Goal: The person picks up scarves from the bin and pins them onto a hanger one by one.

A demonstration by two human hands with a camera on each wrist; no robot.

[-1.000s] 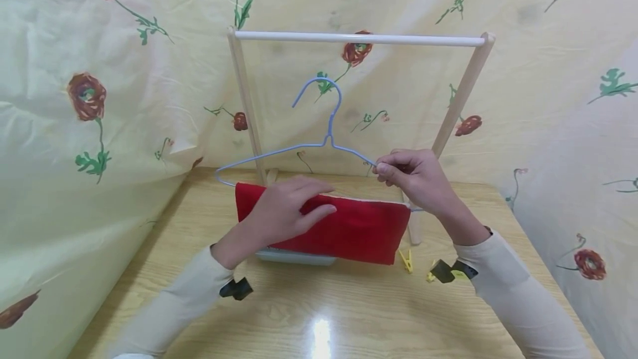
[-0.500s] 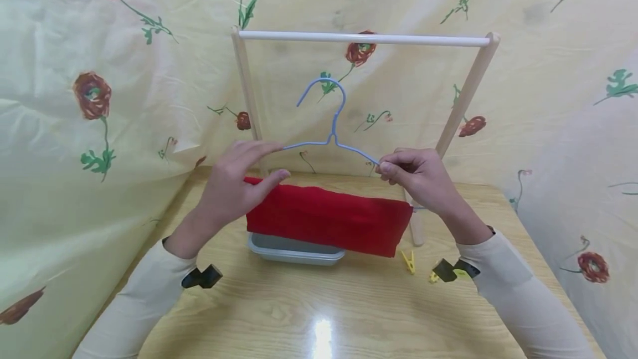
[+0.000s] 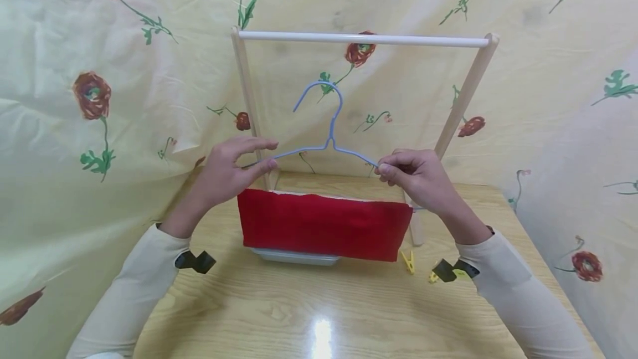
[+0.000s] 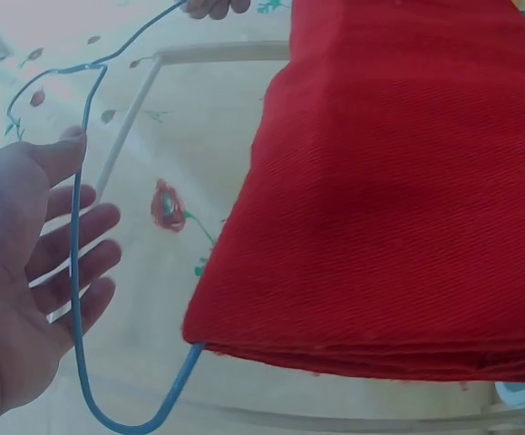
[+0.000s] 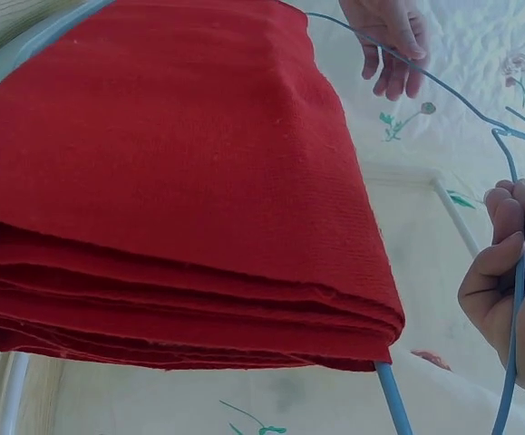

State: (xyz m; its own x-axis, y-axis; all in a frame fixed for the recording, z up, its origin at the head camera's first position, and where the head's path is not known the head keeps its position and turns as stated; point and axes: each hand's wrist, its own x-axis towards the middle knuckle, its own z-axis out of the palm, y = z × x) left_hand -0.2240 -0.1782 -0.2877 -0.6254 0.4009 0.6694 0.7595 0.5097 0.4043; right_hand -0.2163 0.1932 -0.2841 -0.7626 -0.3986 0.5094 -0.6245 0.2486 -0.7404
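A folded red cloth (image 3: pixel 326 229) hangs over the lower bar of a blue wire hanger (image 3: pixel 332 126), held up above the table. My right hand (image 3: pixel 416 177) pinches the hanger's right shoulder between thumb and fingers. At the left shoulder, my left hand (image 3: pixel 221 173) has its fingers loosely extended; in the left wrist view the wire runs between the thumb and the spread fingers, with the thumb (image 4: pixel 67 149) at the wire. The right wrist view shows the cloth's stacked layers (image 5: pixel 180 317) at its right end. The hanger's hook points up, off any rail.
Behind the hanger stands a rack with a white rail (image 3: pixel 359 39) and wooden legs (image 3: pixel 466 98). A pale plastic tray (image 3: pixel 299 258) lies partly behind the cloth. Two yellow clothespins (image 3: pixel 409 262) lie to the right on the wooden table (image 3: pixel 269 314). Flowered fabric (image 3: pixel 164 87) surrounds the table.
My left hand has left the front of the cloth for the hanger's left shoulder. The cloth's left side rose, then dropped, covering more of the tray again. My right hand keeps its pinch.
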